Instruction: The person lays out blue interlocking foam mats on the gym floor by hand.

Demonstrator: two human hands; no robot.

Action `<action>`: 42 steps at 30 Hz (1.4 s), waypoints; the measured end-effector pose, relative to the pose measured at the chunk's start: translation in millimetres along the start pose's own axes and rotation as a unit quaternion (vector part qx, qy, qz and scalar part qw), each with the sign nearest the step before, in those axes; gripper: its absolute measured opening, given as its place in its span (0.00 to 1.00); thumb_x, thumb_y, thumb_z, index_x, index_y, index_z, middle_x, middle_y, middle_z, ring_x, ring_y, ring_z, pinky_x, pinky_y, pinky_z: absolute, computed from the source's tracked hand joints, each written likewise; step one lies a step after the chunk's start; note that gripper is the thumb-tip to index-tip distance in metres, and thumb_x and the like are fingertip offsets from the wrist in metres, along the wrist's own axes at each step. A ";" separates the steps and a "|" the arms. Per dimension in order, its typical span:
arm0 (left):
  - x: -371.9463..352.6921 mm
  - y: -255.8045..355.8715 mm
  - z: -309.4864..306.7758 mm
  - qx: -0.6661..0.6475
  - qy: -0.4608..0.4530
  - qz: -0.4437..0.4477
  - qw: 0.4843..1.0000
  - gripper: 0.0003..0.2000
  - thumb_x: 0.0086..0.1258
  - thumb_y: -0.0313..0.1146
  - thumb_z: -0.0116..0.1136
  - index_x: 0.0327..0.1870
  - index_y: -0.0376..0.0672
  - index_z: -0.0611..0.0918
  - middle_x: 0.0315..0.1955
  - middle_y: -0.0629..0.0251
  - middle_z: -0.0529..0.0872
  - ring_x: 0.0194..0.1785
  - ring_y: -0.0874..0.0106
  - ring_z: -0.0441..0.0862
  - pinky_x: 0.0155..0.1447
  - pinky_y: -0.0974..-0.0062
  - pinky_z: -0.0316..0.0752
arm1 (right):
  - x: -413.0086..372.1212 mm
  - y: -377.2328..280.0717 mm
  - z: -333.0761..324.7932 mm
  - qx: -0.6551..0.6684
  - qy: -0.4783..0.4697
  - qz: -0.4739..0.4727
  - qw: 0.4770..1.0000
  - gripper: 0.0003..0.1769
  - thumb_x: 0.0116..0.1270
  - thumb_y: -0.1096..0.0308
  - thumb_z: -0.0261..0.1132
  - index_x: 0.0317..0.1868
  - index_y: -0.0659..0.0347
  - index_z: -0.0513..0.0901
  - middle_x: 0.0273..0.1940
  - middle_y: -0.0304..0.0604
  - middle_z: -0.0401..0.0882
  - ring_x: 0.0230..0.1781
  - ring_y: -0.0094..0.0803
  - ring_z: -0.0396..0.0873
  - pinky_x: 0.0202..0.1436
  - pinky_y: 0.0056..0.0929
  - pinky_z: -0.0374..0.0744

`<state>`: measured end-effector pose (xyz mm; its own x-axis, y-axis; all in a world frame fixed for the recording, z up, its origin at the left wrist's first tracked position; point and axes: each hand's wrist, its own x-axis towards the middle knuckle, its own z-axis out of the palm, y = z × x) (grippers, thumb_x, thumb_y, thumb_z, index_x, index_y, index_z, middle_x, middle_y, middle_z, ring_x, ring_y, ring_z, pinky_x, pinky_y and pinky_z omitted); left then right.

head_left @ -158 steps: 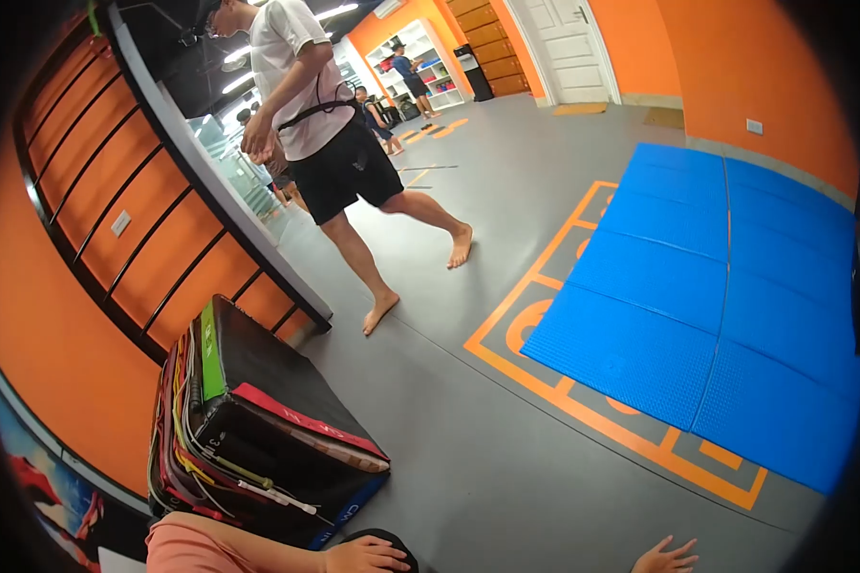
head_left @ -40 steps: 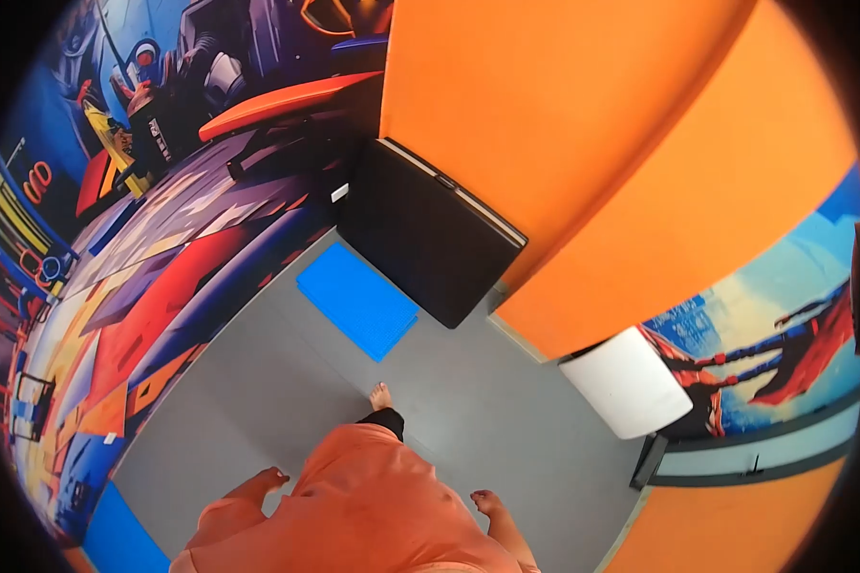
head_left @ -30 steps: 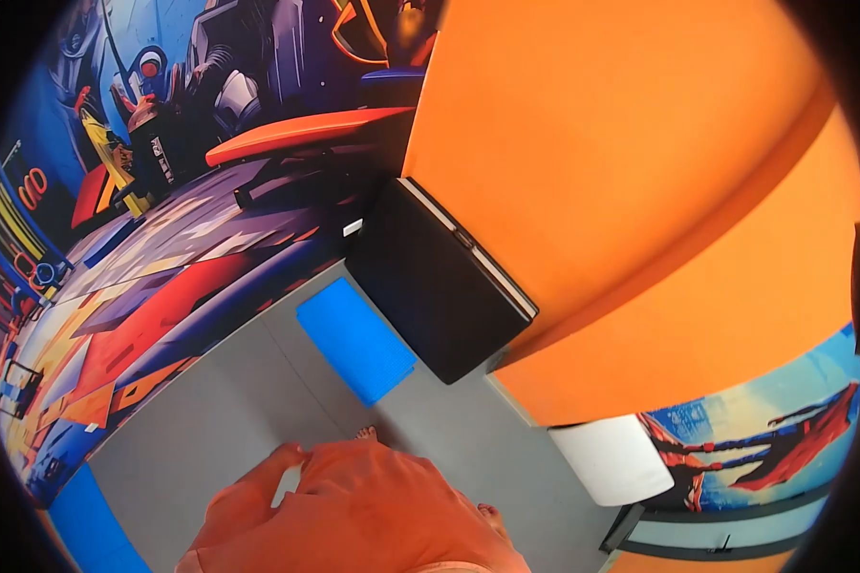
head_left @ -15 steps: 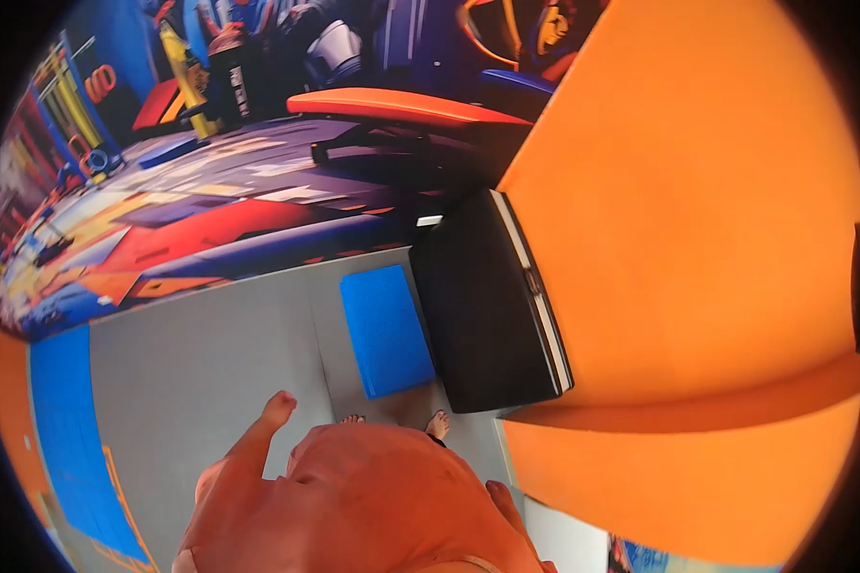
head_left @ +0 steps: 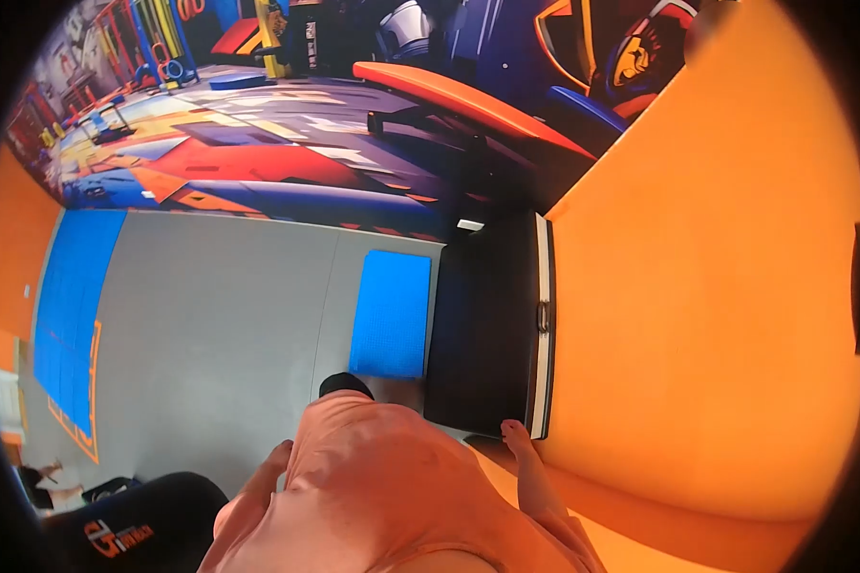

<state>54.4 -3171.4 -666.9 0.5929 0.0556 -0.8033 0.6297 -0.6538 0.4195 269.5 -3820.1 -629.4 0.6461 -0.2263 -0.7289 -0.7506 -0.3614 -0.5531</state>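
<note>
My right hand [head_left: 516,433], its fingers loosely curled, is at the near lower corner of a large black padded case [head_left: 483,325] and overlaps it in this view. The case has a pale strip and a small handle [head_left: 543,316] along its right side. At the left side of my pink shirt [head_left: 382,477] is my left hand [head_left: 283,453], low by my body, its fingers mostly hidden. Just beyond the shirt's front a dark rounded shape [head_left: 346,385] shows. Ahead of me a blue mat [head_left: 390,315] lies on the grey floor beside the case.
An orange wall [head_left: 698,315] rises on the right, and a mural wall [head_left: 287,153] spans the far side. Along the left lies a long blue mat [head_left: 76,296]. A black padded item with an orange logo [head_left: 143,525] stands at lower left, near part of another person [head_left: 43,485].
My view has turned and shifted. My right hand has come out beside the case, my left hand has drawn back toward my body, and my bare feet are out of sight.
</note>
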 end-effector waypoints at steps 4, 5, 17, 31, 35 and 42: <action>-43.4 12.7 45.0 -0.024 0.076 0.000 0.997 0.17 0.68 0.44 0.55 0.47 0.41 0.85 0.49 0.49 0.86 0.49 0.54 0.85 0.53 0.58 0.78 | 32.3 -35.6 -8.8 -0.199 -0.014 -0.112 0.974 0.23 0.71 0.55 0.64 0.58 0.62 0.79 0.49 0.46 0.81 0.53 0.41 0.79 0.55 0.37 0.79; -44.7 16.2 48.2 -0.025 0.096 0.003 0.995 0.18 0.68 0.45 0.54 0.46 0.41 0.86 0.49 0.49 0.87 0.48 0.55 0.85 0.52 0.59 0.79 | 30.7 -56.0 -7.5 -0.244 -0.006 -0.121 0.962 0.24 0.70 0.54 0.64 0.59 0.62 0.79 0.50 0.49 0.82 0.57 0.47 0.79 0.60 0.39 0.77; 11.3 108.3 -72.9 -0.152 0.300 0.012 0.942 0.19 0.67 0.46 0.63 0.51 0.41 0.82 0.47 0.49 0.81 0.53 0.55 0.80 0.60 0.63 0.76 | 55.3 -139.9 59.8 -0.208 -0.232 -0.136 0.940 0.41 0.62 0.39 0.67 0.72 0.47 0.69 0.71 0.55 0.66 0.70 0.51 0.69 0.71 0.46 0.69; 495.9 127.7 -19.5 -0.083 0.185 0.058 0.978 0.29 0.59 0.50 0.73 0.54 0.38 0.78 0.51 0.50 0.79 0.54 0.54 0.80 0.56 0.61 0.78 | 166.8 -98.7 281.6 -0.481 -0.143 -0.117 0.857 0.25 0.47 0.39 0.73 0.46 0.35 0.85 0.65 0.42 0.71 0.68 0.59 0.63 0.64 0.65 0.66; 668.5 31.6 95.8 -0.103 0.137 -0.120 0.978 0.43 0.50 0.54 0.77 0.62 0.34 0.74 0.58 0.45 0.78 0.61 0.49 0.77 0.65 0.58 0.73 | 184.0 -79.7 282.4 -0.473 -0.116 -0.187 0.853 0.20 0.48 0.42 0.72 0.39 0.38 0.86 0.61 0.40 0.74 0.66 0.56 0.65 0.64 0.63 0.65; 686.8 125.7 147.9 -0.129 0.204 -0.333 0.912 0.43 0.54 0.54 0.74 0.67 0.37 0.72 0.65 0.50 0.72 0.71 0.49 0.65 0.76 0.55 0.59 | 183.6 -80.7 269.7 -0.494 -0.114 -0.164 0.846 0.13 0.48 0.50 0.73 0.33 0.41 0.85 0.57 0.37 0.75 0.64 0.54 0.65 0.64 0.57 0.66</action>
<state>466.5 -3326.9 -1228.4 0.1401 0.6850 -0.7150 0.9841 -0.1759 0.0243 411.4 -3588.6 -827.4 0.6695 0.1716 -0.7227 0.0179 -0.9764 -0.2153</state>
